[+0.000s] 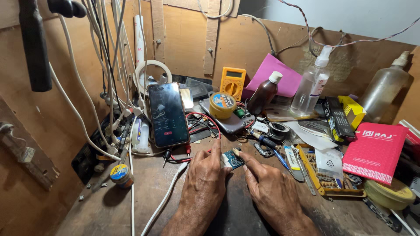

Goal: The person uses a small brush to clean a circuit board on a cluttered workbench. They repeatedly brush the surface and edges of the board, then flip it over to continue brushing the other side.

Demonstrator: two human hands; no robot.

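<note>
2 hands pinned a small blue circuit board (232, 158) flat on the workbench (144, 196) at 12 o'clock of the wrists, left hand (205, 177) clamping its edge to steady it, right hand (271, 190) pressing a fingertip on top, phone (168, 114) propped at 10 o'clock.

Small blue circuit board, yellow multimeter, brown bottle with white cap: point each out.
small blue circuit board (233, 159), head view, on its exposed right half
yellow multimeter (232, 82), head view, on its dial
brown bottle with white cap (263, 96), head view, on its glass body
</note>
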